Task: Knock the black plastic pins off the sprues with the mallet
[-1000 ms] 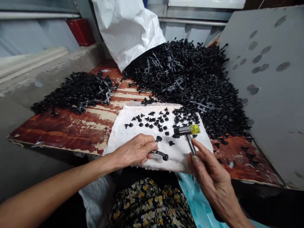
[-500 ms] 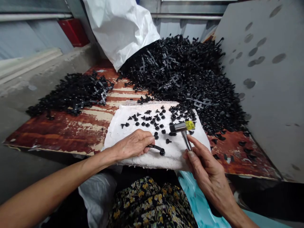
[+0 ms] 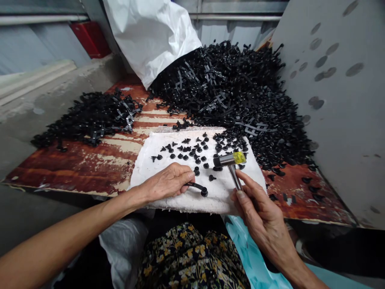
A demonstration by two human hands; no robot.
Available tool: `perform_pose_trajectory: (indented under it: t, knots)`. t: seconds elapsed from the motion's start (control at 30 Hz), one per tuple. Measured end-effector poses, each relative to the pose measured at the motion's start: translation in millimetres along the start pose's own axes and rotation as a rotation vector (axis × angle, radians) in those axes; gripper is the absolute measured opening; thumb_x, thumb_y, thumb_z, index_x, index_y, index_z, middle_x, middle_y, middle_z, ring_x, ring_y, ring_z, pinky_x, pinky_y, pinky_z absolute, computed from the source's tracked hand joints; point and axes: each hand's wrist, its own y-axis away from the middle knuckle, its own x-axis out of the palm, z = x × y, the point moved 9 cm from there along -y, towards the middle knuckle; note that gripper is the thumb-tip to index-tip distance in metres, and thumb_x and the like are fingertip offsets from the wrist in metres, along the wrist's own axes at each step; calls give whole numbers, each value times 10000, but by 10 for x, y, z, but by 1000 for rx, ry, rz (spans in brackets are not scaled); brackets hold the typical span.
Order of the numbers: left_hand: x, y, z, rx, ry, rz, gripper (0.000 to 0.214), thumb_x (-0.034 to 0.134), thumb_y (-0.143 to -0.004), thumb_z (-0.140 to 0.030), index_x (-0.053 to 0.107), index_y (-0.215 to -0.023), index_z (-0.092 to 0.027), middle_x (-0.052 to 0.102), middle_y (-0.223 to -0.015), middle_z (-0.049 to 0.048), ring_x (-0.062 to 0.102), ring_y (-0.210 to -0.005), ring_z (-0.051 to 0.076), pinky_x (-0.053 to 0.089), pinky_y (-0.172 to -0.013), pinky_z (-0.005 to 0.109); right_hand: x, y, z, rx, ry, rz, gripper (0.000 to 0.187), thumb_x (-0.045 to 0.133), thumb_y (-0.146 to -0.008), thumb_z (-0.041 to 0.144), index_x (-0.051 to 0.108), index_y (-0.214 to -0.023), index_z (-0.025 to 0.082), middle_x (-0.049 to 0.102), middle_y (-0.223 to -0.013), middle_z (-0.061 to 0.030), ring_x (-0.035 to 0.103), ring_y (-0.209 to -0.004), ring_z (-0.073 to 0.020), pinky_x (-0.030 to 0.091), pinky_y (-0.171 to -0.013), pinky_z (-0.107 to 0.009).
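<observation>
metal hammer (image 3: 229,159), yellow and black ends, held tilted; black strip (image 3: 197,186), held, round-tipped

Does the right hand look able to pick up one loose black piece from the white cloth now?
Probably not easily: the right hand grips the hammer, although a loose black piece lies uncovered nearby.

No legible text, label, brand, number or sign was found.
</observation>
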Motion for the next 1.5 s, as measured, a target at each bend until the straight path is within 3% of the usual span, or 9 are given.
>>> perform_pose_trajectory:
  t: [0.17,0.33,0.53,0.7,1.03,1.2,1.3,1.43,1.5]
  knots:
    - [2,1,1,-8,-25,5,371,452,-866,-501,541,-763,-156,454,-546,-62,357,-415,50,249,-401,175,2,2,-9,7,5,2,405,509,-941,221,578,-1339,232,719,-1138,-80,681,-1072,-235,548,-941,-405]
    - [11,9,-7,-8,-70,17,368,419,-892,-484,527,-748,-164,450,-562,-59,352,-431,58,264,-409,182,-5,7,8,-7,-11,13,409,500,-951,204,562,-1353,239,692,-1239,-75,645,-1157,-234,518,-993,-413]
    - [-30,1,-155,122,-298,28,382,373,-936,-420,447,-651,-176,418,-566,-47,351,-505,71,278,-465,186,24,1,73,-112,21,30,453,506,-943,152,541,-1382,260,631,-1353,-52,589,-1238,-203,450,-1067,-367]
    - [-14,-27,-298,190,-397,121,381,379,-917,-343,372,-568,-191,365,-506,-49,314,-466,72,245,-447,198,85,-2,148,-208,54,131,534,486,-933,93,474,-1437,270,605,-1383,-56,589,-1238,-198,478,-1047,-371]
    - [-44,-43,-323,156,-411,127,369,388,-908,-352,384,-574,-196,404,-514,-35,335,-461,79,247,-437,208,51,-93,518,-381,147,150,661,441,-917,26,338,-1513,294,678,-1192,-90,695,-840,-159,591,-759,-283]
    - [-46,-40,-343,177,-358,146,387,397,-904,-368,377,-557,-200,371,-493,-45,313,-434,70,238,-419,203,168,-88,500,-391,237,247,670,412,-903,11,349,-1511,285,678,-1134,-111,689,-819,-195,596,-715,-327]
    - [-57,-38,-328,159,-338,153,385,394,-905,-350,397,-552,-195,381,-486,-41,332,-438,74,246,-418,200,51,-100,557,-396,213,144,710,426,-908,24,277,-1534,323,657,-1168,-99,669,-837,-198,589,-712,-324]
    - [-57,-32,-332,166,-315,160,394,421,-894,-368,404,-543,-191,376,-483,-45,322,-440,70,244,-414,194,164,-93,523,-402,304,254,670,386,-892,27,345,-1516,268,643,-867,-61,595,-577,-158,532,-506,-259]
    - [-63,-30,-335,176,-308,149,398,427,-894,-372,400,-541,-191,376,-480,-46,314,-439,70,240,-413,196,178,-97,495,-395,295,260,658,389,-896,29,362,-1507,269,624,-837,-51,594,-591,-160,536,-536,-269]
